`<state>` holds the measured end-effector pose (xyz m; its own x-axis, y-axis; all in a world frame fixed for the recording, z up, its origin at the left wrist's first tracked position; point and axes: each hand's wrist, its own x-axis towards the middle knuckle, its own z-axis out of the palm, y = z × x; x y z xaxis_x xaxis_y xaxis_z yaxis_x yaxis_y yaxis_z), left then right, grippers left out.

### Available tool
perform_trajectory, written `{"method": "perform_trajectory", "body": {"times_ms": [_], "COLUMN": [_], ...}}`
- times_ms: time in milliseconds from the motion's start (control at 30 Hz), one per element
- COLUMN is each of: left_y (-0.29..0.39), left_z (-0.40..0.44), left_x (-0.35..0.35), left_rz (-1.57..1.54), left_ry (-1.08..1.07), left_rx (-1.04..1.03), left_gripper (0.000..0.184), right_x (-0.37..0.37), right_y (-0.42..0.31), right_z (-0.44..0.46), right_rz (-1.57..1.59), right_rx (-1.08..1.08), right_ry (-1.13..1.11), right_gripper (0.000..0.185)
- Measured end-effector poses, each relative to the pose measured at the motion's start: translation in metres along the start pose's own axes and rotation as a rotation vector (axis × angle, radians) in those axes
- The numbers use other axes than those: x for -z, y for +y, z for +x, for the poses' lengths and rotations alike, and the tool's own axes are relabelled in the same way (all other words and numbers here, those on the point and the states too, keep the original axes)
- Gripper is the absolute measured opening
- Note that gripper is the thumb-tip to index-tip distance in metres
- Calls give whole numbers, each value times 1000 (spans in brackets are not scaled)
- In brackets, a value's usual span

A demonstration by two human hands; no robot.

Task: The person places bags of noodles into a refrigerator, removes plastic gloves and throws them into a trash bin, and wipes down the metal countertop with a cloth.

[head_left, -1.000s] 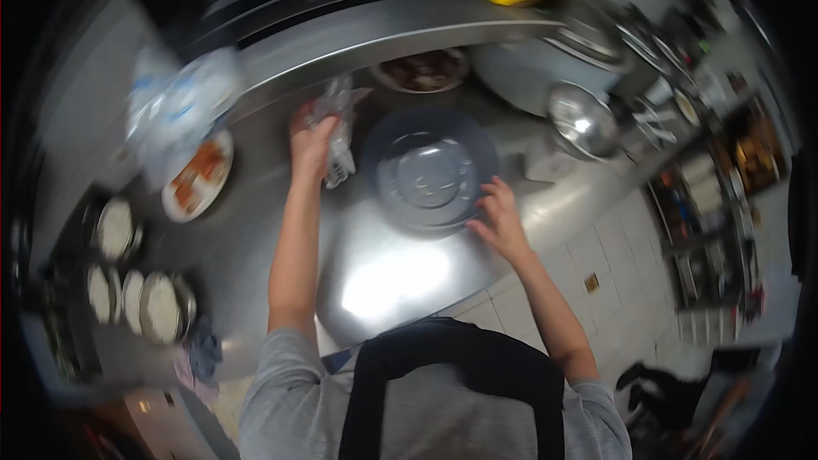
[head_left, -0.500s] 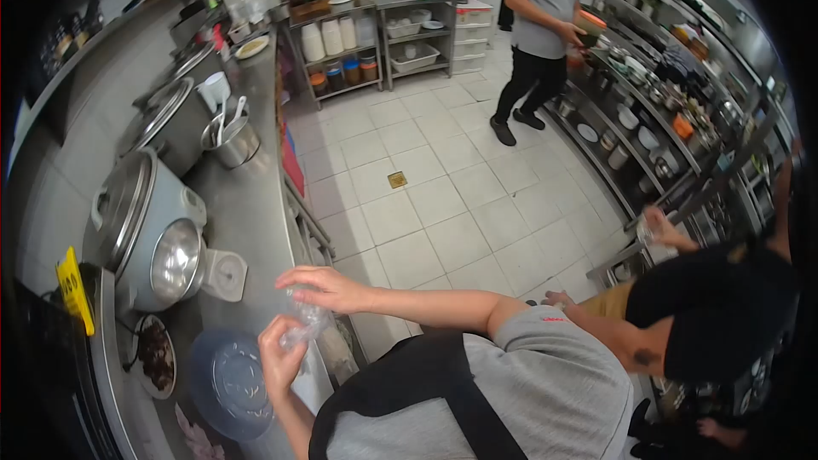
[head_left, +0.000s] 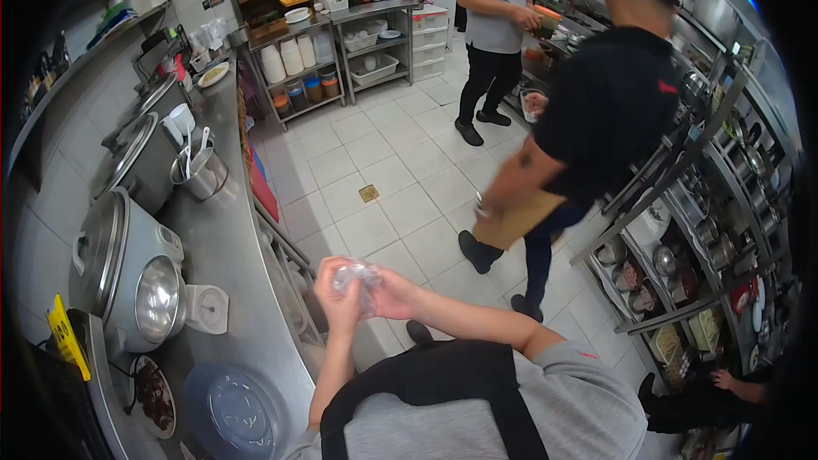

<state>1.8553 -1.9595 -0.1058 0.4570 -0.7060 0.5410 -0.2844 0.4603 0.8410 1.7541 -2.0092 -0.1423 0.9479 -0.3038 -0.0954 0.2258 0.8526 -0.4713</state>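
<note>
Both of my hands are held together beyond the front edge of the steel counter [head_left: 256,311]. Between them is a crumpled piece of clear plastic [head_left: 356,276]; whether it is a bag or wrap I cannot make out. My left hand [head_left: 336,294] is closed around its near side, thumb pressed on it. The fingers of my right hand [head_left: 394,293] grip the other side. On the counter to the left of my hands lies a wide translucent bluish basin [head_left: 200,405] with pale bits in it. A plate of dark brown pieces [head_left: 156,396] stands beside the basin.
A kitchen scale [head_left: 207,309], steel bowl [head_left: 159,300], large cooker [head_left: 141,234] and pot of utensils [head_left: 200,172] line the counter. A co-worker in black [head_left: 609,111] stands ahead right, another in grey [head_left: 494,0] farther back. Steel racks [head_left: 682,230] run along the right.
My hands have moved right, away from the counter, and come together, bunching the plastic tighter. The co-worker in black has moved from the lower right up toward the aisle. The view has turned slightly.
</note>
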Motion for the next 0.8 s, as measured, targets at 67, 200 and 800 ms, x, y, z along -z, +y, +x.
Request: {"method": "perform_trajectory", "body": {"times_ms": [67,200,800], "left_y": [-2,-14,-50], "left_z": [-4,-12,13], "left_x": [-11,-21,-170], "left_rz": [58,304,596], "left_ry": [-80,-286,-957], "left_rx": [-21,-163,-104], "left_gripper": [18,20,75], "right_x": [0,9,128], "right_y": [-9,-20,-107], "right_z": [-19,-41,-65], "right_rz": [-8,112,106], "right_rx": [28,-124,429], "right_ry": [-2,44,680], "right_gripper": [42,39,36]}}
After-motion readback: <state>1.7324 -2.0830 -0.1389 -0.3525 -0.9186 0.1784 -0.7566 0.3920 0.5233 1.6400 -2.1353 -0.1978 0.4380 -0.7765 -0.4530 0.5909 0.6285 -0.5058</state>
